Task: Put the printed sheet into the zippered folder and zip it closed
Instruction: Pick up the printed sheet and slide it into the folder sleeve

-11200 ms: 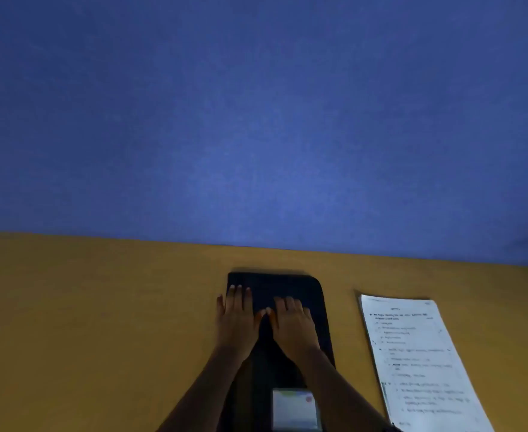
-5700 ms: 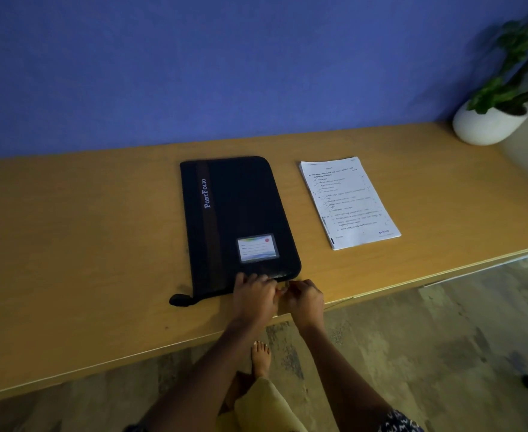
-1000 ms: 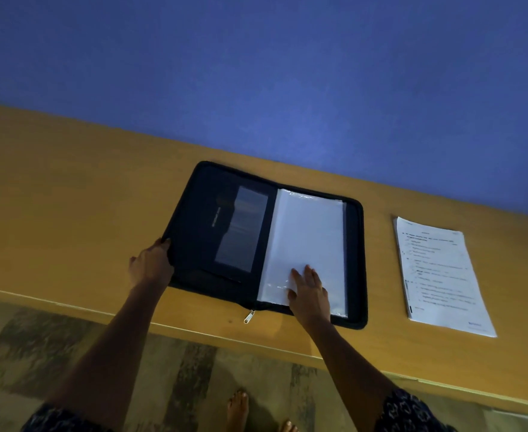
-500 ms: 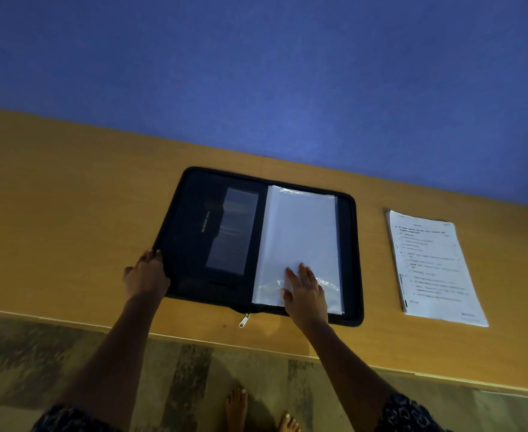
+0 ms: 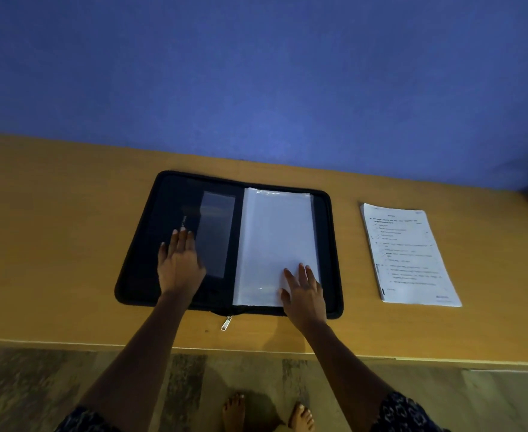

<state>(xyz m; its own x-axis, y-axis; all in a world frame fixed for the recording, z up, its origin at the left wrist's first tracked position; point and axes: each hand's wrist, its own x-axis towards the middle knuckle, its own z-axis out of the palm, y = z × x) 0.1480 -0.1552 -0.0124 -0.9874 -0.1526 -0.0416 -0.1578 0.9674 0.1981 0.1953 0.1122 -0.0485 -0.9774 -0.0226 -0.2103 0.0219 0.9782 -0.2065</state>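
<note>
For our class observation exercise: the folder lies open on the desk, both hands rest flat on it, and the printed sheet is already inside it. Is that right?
Not quite. The head view shows the printed sheet still lying on the desk, right of the open folder. The left hand and right hand do rest flat on it.

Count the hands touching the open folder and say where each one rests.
2. The left hand lies flat on the zippered folder's dark left panel; the right hand presses the clear sleeves near the right half's lower corner.

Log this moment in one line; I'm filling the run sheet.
folder: open flat | left hand: on cover | right hand: on sleeves | sheet: outside
</note>
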